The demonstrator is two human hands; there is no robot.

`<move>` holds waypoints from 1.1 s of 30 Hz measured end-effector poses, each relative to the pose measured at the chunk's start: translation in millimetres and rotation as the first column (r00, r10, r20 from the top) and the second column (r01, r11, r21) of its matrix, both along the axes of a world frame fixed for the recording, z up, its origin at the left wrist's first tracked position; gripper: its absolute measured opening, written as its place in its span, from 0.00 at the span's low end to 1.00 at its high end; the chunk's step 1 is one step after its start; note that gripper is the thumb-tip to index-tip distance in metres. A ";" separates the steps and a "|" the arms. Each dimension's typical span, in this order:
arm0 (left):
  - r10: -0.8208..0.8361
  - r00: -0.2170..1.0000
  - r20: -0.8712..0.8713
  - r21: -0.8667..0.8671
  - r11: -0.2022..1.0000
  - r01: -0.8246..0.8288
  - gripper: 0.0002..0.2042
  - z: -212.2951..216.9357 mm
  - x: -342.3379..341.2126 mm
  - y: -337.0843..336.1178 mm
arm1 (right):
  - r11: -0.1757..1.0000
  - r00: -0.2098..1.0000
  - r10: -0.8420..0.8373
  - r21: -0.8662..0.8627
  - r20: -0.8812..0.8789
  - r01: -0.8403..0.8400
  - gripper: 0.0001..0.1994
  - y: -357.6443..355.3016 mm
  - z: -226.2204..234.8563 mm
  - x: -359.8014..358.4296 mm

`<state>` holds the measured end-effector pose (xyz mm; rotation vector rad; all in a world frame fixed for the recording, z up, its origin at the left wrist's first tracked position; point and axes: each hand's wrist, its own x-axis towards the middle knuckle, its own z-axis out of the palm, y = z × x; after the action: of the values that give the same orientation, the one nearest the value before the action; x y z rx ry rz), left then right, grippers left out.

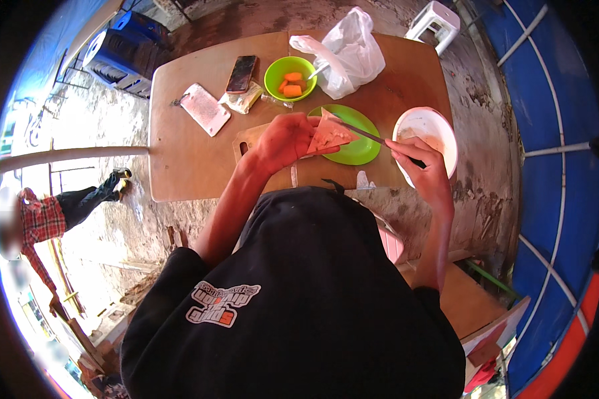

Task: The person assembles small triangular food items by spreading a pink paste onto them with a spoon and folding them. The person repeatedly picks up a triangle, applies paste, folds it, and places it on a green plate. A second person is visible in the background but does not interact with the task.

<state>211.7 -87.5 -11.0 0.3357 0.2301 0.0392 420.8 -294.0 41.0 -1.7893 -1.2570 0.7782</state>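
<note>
My left hand (283, 143), palm turned up, holds a pale triangular piece of food (331, 136) between its fingers; I cannot tell its exact kind. The closed fingers of my right hand (420, 166) grip a slim dark knife-like utensil (366, 132), its tip against the upper part of the triangle. Beneath both lies a bright green plate (368, 151), partly hidden by the left hand and the food. Right of it, beside my right hand, stands a white bowl (451, 133) with a pale mixture inside. A wooden cutting board (241, 147) is partly covered by my left hand.
On the table (180, 166) are a green bowl (271, 78) of orange chunks, a white plastic bag (356, 53), a phone (241, 74), a small packet (243, 98) and a whitish flat board (205, 110). Beyond stand a white stool (435, 23) and blue chairs (116, 60). A person (45, 218) is at left.
</note>
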 end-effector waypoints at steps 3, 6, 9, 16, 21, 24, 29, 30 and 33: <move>0.001 0.999 0.038 0.048 0.999 -0.003 0.27 4.8 -12.5 1.9 | 0.998 0.994 0.051 -0.030 0.095 -0.048 0.12 13.6 8.2 -7.6; 0.037 0.999 0.028 0.117 0.992 -0.040 0.28 9.0 -24.2 4.9 | 0.998 0.979 0.057 -0.016 0.197 -0.055 0.13 23.3 10.0 -17.0; 0.031 0.999 0.032 0.214 0.976 -0.037 0.28 12.0 -35.1 10.0 | 0.999 0.963 0.031 0.011 0.269 -0.035 0.12 29.5 10.7 -24.8; 0.034 0.999 -0.015 0.106 0.994 -0.033 0.26 9.5 -55.3 18.5 | 1.000 0.912 0.019 -0.009 0.410 -0.017 0.12 32.8 24.2 -38.9; 0.110 0.993 -0.038 0.205 0.974 -0.100 0.27 6.2 -68.8 30.5 | 0.993 0.924 -0.102 0.099 0.369 0.070 0.11 40.0 25.6 -41.6; 0.123 0.992 0.032 0.163 0.978 -0.127 0.27 4.1 -76.2 41.7 | 0.947 0.940 -0.301 0.166 0.159 0.275 0.11 28.4 6.6 -27.7; 0.258 0.966 -0.027 0.297 0.925 -0.239 0.24 -1.3 -92.4 53.0 | 0.736 0.719 -0.676 0.105 0.162 0.669 0.12 -18.4 -67.8 29.2; 0.283 0.958 -0.045 0.287 0.922 -0.259 0.23 -4.4 -96.1 54.9 | 0.683 0.648 -0.724 0.111 0.237 0.722 0.12 -28.6 -87.1 39.8; 0.318 0.946 -0.067 0.303 0.910 -0.284 0.24 -20.2 -107.3 66.7 | 0.583 0.564 -0.599 -0.173 0.568 0.794 0.11 -46.7 -146.9 54.2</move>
<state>104.4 -20.8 -31.2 0.5944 0.3915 0.3641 475.0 -340.7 -105.9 -2.6876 -0.4682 0.1208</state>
